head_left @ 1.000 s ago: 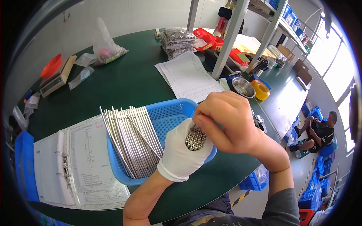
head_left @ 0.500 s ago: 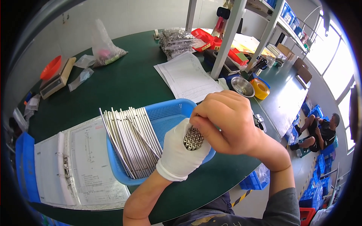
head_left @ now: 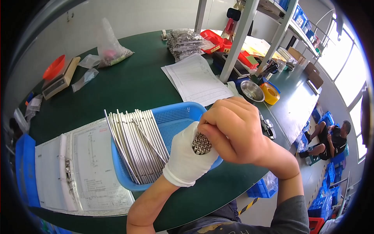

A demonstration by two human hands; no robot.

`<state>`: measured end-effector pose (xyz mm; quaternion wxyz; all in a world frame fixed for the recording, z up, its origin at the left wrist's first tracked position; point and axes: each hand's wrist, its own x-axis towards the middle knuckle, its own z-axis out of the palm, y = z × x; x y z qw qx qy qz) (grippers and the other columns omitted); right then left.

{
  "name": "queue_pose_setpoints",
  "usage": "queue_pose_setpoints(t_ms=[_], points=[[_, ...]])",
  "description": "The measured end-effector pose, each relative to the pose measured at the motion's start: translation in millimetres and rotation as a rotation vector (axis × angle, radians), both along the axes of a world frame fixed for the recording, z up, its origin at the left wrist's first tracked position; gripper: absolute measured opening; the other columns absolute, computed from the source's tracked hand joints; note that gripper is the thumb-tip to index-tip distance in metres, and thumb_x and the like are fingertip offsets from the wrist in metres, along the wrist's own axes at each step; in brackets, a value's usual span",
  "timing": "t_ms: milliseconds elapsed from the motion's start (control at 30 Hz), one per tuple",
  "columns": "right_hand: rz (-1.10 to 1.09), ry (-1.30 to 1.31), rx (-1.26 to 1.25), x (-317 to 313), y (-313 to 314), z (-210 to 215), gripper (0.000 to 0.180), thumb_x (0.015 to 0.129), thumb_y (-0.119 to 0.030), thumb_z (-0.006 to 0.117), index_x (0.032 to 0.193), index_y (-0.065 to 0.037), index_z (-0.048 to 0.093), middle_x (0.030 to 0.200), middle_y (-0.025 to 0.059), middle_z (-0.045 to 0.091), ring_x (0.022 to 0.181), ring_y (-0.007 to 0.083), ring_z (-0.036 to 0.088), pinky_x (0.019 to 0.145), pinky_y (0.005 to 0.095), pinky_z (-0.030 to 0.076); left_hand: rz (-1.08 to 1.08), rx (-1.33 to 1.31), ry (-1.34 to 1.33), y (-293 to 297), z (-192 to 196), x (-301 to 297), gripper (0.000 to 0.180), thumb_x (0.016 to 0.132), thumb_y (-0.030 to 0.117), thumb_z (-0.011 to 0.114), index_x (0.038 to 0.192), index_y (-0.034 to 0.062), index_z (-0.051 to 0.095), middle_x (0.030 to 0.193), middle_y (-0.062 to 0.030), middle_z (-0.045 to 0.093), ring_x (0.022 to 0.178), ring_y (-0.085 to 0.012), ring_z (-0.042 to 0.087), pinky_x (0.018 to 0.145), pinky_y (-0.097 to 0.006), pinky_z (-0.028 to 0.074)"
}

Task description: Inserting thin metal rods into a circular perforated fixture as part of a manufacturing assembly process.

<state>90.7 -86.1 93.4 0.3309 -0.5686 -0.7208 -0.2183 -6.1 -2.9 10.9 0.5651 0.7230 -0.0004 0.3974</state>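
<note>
I work over a green table [head_left: 144, 50] that spreads out ahead of my hands and off to their left, with a pale wall [head_left: 156, 17] behind it. Left of my gloved left hand [head_left: 191, 156] lies an open binder [head_left: 103, 167]; well beyond it sits a scale [head_left: 62, 80] with an orange dish [head_left: 54, 67] on top, and near that a clear bag [head_left: 111, 45]. Ahead of my bare right hand [head_left: 235, 128] are papers [head_left: 200, 82], and past them grey packs [head_left: 185, 45] and red bins [head_left: 212, 39]. Just beyond that hand, to its right, stand a metal bowl [head_left: 252, 90] and yellow tape [head_left: 270, 94]. Far to its right are bright windows [head_left: 344, 50], and a person [head_left: 336, 140] sits low among blue crates.

My left hand is wrapped tightly around a bundle [head_left: 201, 145], over the near right side of a blue basket [head_left: 171, 124]. My right thumb and fingertips are drawn together, right at the bundle's upper edge; whether they pinch a rod I cannot tell.

The bundle shows me a cluster of small round metal ends, packed close, shiny with dark centres; the glove hides its sides. In the basket, left of my left hand, straight silvery rods [head_left: 136, 144] lie side by side, one slanting across the others, their far ends poking over the rim.
</note>
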Motion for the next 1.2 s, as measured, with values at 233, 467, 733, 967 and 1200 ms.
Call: queue_pose_setpoints(t_ms=[233,467,733,967,1200], points=[[0.022,0.039,-0.007,1.3,0.4,0.2,0.014,0.072,-0.009,0.069,0.077,-0.006,0.055,0.064,0.0071,0.052,0.053,0.0261,0.053,0.048,0.0357,0.04,-0.068,-0.121,-0.042,-1.9,-1.3,0.2,0.021,0.076,0.009,0.071,0.092,0.0034,0.057,0.076,-0.0096,0.062,0.067,-0.023,0.061,0.061,-0.031,0.047],[0.076,0.175,-0.11,4.2,-3.5,9.7,0.008,0.073,-0.002,0.066,0.071,-0.003,0.059,0.062,0.0067,0.055,0.05,0.0217,0.051,0.047,0.0309,0.037,-0.118,-0.155,-0.006,-2.0,0.3,-0.3,0.023,0.076,0.008,0.071,0.096,0.0032,0.059,0.081,-0.0087,0.063,0.07,-0.0206,0.063,0.063,-0.03,0.049],[0.092,0.153,-0.201,7.3,4.7,17.7,0.017,0.076,-0.006,0.065,0.064,-0.003,0.052,0.054,0.0068,0.047,0.045,0.0232,0.047,0.044,0.0326,0.034,-0.011,0.09,0.046,1.5,-0.3,-3.1,0.024,0.076,0.008,0.07,0.096,0.0026,0.059,0.082,-0.009,0.064,0.072,-0.0207,0.064,0.065,-0.03,0.049],[0.114,0.061,-0.372,15.0,7.2,20.5,0.021,0.079,-0.012,0.06,0.062,-0.004,0.049,0.052,0.0081,0.045,0.046,0.0289,0.047,0.044,0.0381,0.034,-0.039,0.004,0.073,1.0,3.2,-4.1,0.023,0.075,0.009,0.071,0.094,0.0024,0.059,0.08,-0.009,0.064,0.07,-0.0222,0.064,0.063,-0.031,0.049],[0.111,-0.086,-0.202,11.4,8.4,16.6,0.016,0.074,-0.009,0.061,0.062,-0.005,0.05,0.052,0.008,0.044,0.046,0.0282,0.047,0.043,0.038,0.035,-0.016,0.078,0.015,2.8,1.5,-4.1,0.022,0.076,0.009,0.07,0.092,0.0025,0.058,0.077,-0.0098,0.063,0.066,-0.0237,0.062,0.06,-0.031,0.048]])
